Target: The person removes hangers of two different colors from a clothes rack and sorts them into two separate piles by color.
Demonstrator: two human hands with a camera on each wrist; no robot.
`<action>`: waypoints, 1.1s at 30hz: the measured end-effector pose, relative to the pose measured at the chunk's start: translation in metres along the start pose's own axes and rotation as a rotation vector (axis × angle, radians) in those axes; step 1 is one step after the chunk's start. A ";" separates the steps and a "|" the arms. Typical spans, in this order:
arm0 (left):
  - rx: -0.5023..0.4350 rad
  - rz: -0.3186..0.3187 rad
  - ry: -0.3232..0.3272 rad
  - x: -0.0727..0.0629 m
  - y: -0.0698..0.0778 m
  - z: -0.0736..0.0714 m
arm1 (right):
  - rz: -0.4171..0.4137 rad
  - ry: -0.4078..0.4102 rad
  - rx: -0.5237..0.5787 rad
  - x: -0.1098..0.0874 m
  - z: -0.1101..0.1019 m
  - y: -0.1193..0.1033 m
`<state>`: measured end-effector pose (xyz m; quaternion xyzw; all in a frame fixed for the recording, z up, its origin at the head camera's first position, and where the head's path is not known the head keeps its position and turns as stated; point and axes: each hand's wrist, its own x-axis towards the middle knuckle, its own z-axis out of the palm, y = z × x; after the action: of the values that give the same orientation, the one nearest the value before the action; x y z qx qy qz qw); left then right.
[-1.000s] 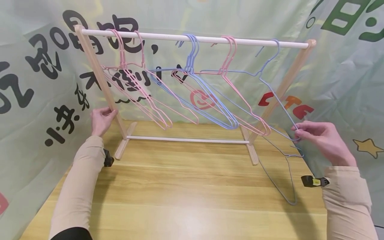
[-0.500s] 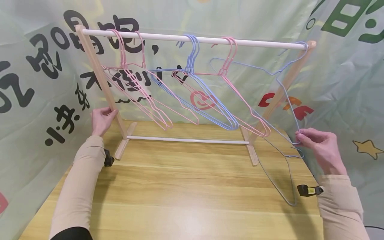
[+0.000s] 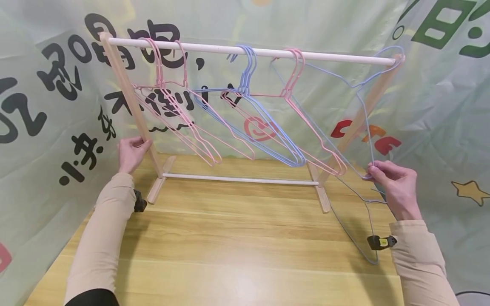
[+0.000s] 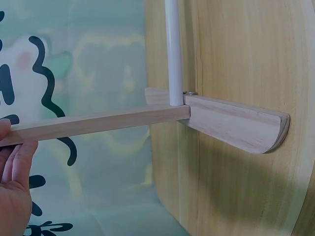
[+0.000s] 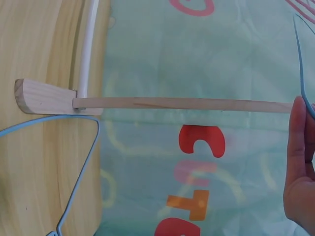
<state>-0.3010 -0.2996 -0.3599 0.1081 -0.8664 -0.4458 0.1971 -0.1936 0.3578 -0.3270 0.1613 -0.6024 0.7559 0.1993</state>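
My left hand point(image 3: 132, 155) grips the left wooden post point(image 3: 128, 93) of a clothes rack, fingers and thumb around it; the left wrist view shows that hand point(image 4: 17, 191) at its edge. At the right, my right hand point(image 3: 398, 187) pinches the lower corner of a blue wire clothes hanger point(image 3: 366, 114). This hanger slants upward, its hook at the right end of the white rail point(image 3: 344, 57), overlapping the top of the right post. In the right wrist view, the wire point(image 5: 300, 59) runs down into the right hand's fingers point(image 5: 296, 142).
Pink hangers point(image 3: 158, 63) hang at the rail's left, blue hangers point(image 3: 245, 83) mid-rail, and more pink hangers point(image 3: 292, 76) further right. Another blue hanger point(image 3: 348, 233) lies on the wooden table point(image 3: 229, 242) by the right foot point(image 3: 323, 199). Printed cloth point(image 3: 451, 127) surrounds the table.
The held hanger's hook has slid right along the rail to its end and risen there. My right hand went right and down, then back left. The left hand has stayed on the post.
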 end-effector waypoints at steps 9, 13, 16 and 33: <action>-0.001 -0.008 0.006 0.000 0.000 0.000 | -0.007 0.019 0.023 -0.005 0.000 0.000; -0.002 -0.004 0.006 0.000 0.000 0.000 | -0.021 0.015 0.052 -0.016 -0.006 0.004; -0.003 -0.002 0.006 0.000 0.000 0.000 | -0.033 0.040 0.098 -0.026 -0.013 0.010; -0.008 -0.001 0.022 0.000 0.001 0.001 | -0.173 0.146 0.562 -0.086 -0.042 0.063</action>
<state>-0.3013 -0.2988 -0.3598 0.1126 -0.8625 -0.4480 0.2068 -0.1501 0.3776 -0.4311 0.2062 -0.3375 0.8828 0.2534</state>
